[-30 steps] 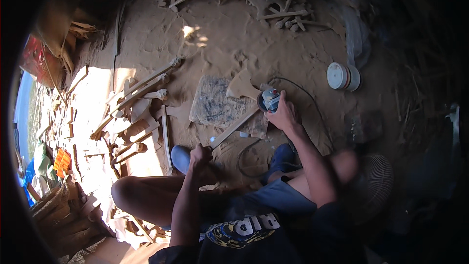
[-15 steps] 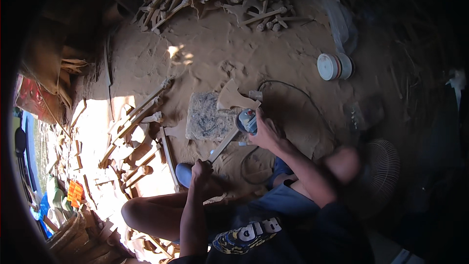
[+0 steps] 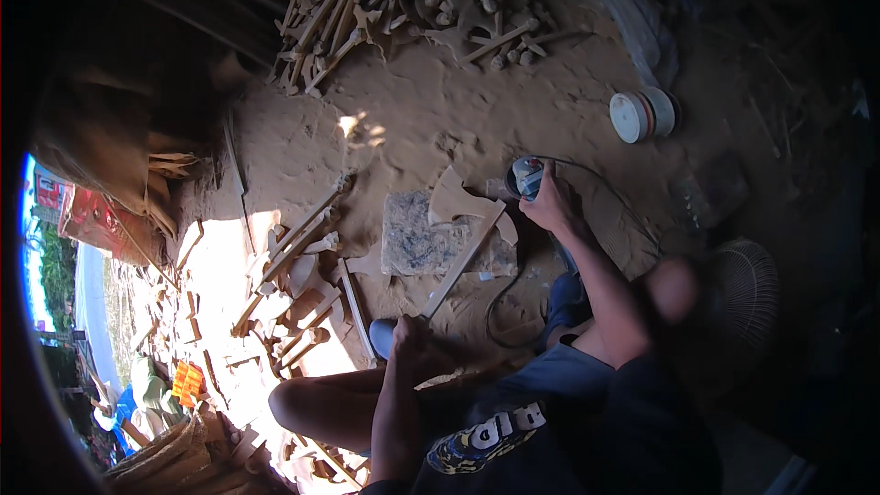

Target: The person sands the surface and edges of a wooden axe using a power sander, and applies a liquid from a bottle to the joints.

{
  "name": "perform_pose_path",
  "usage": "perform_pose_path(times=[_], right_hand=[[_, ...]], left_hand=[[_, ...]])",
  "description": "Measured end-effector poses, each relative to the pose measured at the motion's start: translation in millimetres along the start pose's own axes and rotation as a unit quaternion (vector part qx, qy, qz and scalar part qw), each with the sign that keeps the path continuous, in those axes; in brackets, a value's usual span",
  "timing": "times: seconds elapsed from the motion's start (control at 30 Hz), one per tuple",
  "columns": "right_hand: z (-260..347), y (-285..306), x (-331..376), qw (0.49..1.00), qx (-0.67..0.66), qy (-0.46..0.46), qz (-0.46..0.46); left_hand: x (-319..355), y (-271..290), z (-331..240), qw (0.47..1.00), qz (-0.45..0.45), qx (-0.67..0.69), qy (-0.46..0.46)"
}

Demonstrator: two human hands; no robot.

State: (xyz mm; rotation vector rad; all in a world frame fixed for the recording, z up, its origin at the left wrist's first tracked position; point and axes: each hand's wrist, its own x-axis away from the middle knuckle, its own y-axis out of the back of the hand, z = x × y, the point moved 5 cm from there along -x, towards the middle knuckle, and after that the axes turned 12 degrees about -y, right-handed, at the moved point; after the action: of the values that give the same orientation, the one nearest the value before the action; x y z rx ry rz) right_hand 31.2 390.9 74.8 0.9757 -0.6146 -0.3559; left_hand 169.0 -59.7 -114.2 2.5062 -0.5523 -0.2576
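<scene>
A wooden axe (image 3: pixel 466 258) slants across a rough, speckled stone block (image 3: pixel 403 240). Its pale, curved head lies over the block's far right part, and the handle runs down toward me. My left hand (image 3: pixel 409 337) is closed around the handle's near end. In my right hand (image 3: pixel 554 206) is a grey angle grinder (image 3: pixel 527 179), gripped by its body. The grinder is apart from the axe, just beyond and right of its head. From the grinder a dark cord (image 3: pixel 600 179) trails over the ground.
Wooden pieces (image 3: pixel 335 18) are heaped at the far side. More wooden pieces (image 3: pixel 302 238) lie left in bright sunlight. A white round container (image 3: pixel 631 117) lies at the right. A wire fan guard (image 3: pixel 747 293) stands beside my right knee. Dust covers the ground.
My right hand has moved the grinder away from the axe handle, to the right and farther out. The handle's upper end now shows. My left hand still grips it. The whole view has shifted slightly.
</scene>
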Motion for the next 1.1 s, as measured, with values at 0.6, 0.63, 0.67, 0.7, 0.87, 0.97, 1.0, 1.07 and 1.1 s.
perform_pose_path(times=[0.6, 0.63, 0.67, 0.7, 0.87, 0.97, 1.0, 1.07, 1.1], right_hand=[[-18, 142, 75, 0.946, -0.277, 0.108, -0.132], [-20, 146, 78, 0.939, -0.295, 0.106, -0.141], [-22, 148, 80, 0.939, -0.296, 0.108, -0.139], [-28, 155, 80, 0.936, -0.308, 0.096, -0.143], [-22, 155, 82, 0.925, -0.331, 0.108, -0.150], [-15, 158, 89, 0.924, -0.326, 0.117, -0.162], [-11, 162, 95, 0.923, -0.327, 0.111, -0.172], [3, 159, 102, 0.921, -0.342, 0.118, -0.145], [0, 155, 100, 0.930, -0.328, 0.105, -0.126]], left_hand=[[-132, -80, -98, 1.000, -0.011, -0.005, 0.017], [-128, -71, -104, 0.969, 0.032, 0.219, 0.111], [-119, -69, -118, 0.877, 0.075, 0.430, 0.199], [-120, -58, -155, 0.835, 0.042, 0.526, 0.154], [-127, -13, -192, 0.882, -0.080, 0.442, 0.143], [-117, -39, -171, 0.868, -0.048, 0.420, 0.259], [-106, -50, -148, 0.868, -0.055, 0.420, 0.261], [-76, -80, -122, 0.747, -0.063, 0.586, 0.307], [-66, -93, -129, 0.756, -0.057, 0.579, 0.301]])
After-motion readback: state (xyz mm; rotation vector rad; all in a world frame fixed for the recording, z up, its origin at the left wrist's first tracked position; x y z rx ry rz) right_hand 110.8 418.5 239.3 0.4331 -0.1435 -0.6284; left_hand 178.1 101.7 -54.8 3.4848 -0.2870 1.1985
